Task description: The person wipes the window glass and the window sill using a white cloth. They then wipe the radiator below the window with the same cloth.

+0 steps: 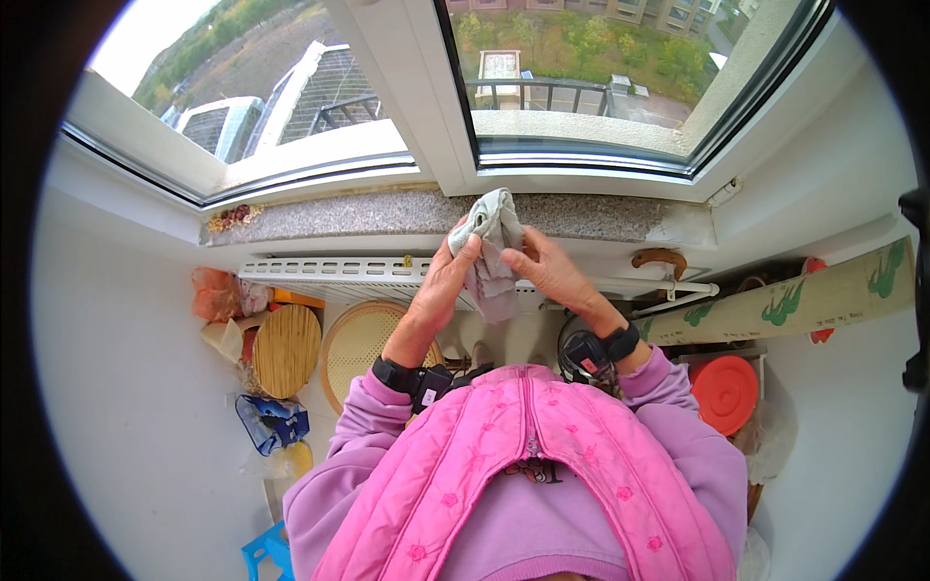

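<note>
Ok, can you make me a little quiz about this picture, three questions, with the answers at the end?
1. True or false: the left hand and the right hand both touch the grey cloth.
2. Where is the round red lid?
A: on the person's left
B: on the person's right
C: under the cloth
3. Fill in: below the white window frame runs a speckled stone ____.

Key: 1 true; 2 B; 3 sill.
</note>
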Available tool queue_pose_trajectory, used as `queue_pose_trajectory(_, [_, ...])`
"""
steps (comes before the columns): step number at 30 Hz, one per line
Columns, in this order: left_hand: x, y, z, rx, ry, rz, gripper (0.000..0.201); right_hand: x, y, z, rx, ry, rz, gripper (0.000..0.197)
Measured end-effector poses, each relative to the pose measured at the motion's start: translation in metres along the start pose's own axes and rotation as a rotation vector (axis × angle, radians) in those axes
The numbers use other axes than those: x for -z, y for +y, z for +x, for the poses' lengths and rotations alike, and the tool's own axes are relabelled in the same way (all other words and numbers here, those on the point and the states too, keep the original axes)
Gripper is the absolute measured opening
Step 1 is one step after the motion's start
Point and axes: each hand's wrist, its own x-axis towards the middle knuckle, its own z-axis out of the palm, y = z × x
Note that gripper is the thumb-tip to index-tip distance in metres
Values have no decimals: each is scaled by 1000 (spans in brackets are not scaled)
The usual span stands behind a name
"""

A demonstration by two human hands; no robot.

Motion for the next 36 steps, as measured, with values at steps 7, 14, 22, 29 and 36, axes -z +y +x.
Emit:
queue_pose_trajectory(7, [-5, 6, -4, 2, 18, -14, 71, -28, 2, 3, 108, 105, -249, 67])
queue_pose_trajectory(14, [7, 1, -5, 81, 25, -118, 63, -4, 15, 9, -72, 99, 21, 37])
queue_pose_trajectory(22, [24, -6, -5, 56, 3, -449, 43, 24, 1, -2, -255, 160, 490, 29])
queue_pose_trajectory(29, [22, -14, -4, 32, 75, -308, 30, 31, 21, 3, -275, 115, 267, 37])
queue_pose_trajectory(36, [19, -8, -12, -37, 132, -248, 29, 31, 9, 0, -72, 220, 102, 53])
